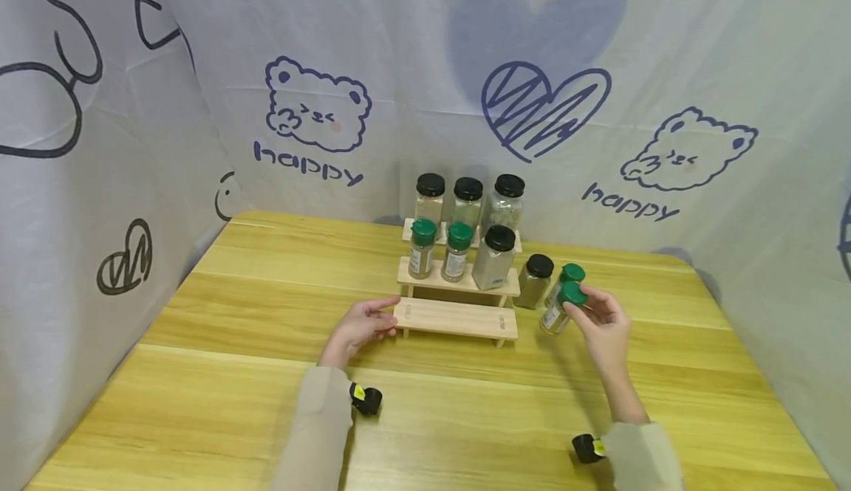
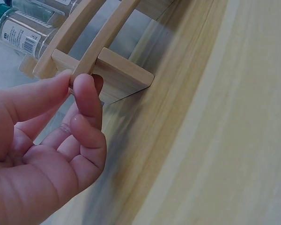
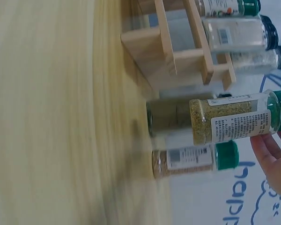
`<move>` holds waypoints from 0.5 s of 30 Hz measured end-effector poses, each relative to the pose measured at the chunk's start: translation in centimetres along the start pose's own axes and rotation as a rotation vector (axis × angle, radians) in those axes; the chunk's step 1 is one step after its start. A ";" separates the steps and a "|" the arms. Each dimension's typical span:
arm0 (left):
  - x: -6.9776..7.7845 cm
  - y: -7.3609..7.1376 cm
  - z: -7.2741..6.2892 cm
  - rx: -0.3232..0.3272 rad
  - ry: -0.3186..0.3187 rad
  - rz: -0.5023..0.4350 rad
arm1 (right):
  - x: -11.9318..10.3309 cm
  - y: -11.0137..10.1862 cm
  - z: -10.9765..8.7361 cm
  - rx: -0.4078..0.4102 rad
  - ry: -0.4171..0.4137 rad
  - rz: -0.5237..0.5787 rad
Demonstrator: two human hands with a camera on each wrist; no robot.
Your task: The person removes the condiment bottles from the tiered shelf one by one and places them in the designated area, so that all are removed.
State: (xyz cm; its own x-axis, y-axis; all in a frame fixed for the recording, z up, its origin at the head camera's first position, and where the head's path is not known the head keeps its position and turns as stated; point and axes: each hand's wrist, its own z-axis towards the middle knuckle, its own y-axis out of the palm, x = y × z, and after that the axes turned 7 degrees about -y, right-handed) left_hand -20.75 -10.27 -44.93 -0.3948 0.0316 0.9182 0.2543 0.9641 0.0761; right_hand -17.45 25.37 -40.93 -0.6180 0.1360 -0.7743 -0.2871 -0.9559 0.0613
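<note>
My right hand (image 1: 607,326) grips a green-capped spice jar (image 3: 232,119) by its lid, upright and raised off the table. Dried greenish-brown flakes and a white label show through its clear wall. Behind it on the table stand a second green-capped jar (image 3: 187,160) and a black-capped jar (image 1: 535,282), beside the rack's right end. With thumb and fingertips, my left hand (image 1: 360,328) pinches the left end of the bare lowest step of a three-step wooden rack (image 1: 455,318). In the left wrist view, the pinched edge of this step (image 2: 91,58) shows close up.
On the rack's middle step are two green-capped jars (image 1: 422,251) and a black-capped jar (image 1: 495,261). Several black-capped jars (image 1: 467,203) fill the top step. The rack stands toward the back of the wooden table (image 1: 266,402), close to a printed curtain (image 1: 425,70).
</note>
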 end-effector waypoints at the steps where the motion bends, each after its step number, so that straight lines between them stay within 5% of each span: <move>1: 0.0 0.0 0.0 0.000 -0.001 -0.001 | 1.4 -0.8 -0.1 -0.013 -0.006 0.048; 7: 0.0 0.0 0.0 0.005 -0.004 -0.004 | 5.7 -4.0 0.1 -0.022 -0.019 0.130; 10: 0.0 0.0 0.0 0.010 -0.007 -0.004 | 6.1 -4.8 0.5 0.012 0.016 0.024; 15: 0.0 0.1 0.0 0.015 -0.012 0.003 | 8.4 -6.5 1.1 0.052 0.065 0.027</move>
State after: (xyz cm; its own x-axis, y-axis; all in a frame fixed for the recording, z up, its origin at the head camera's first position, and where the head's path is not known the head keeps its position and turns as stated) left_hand -20.74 -10.20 -44.94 -0.4051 0.0375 0.9135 0.2418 0.9680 0.0674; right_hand -21.58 33.06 -47.11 -0.5781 0.0914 -0.8108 -0.3096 -0.9440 0.1143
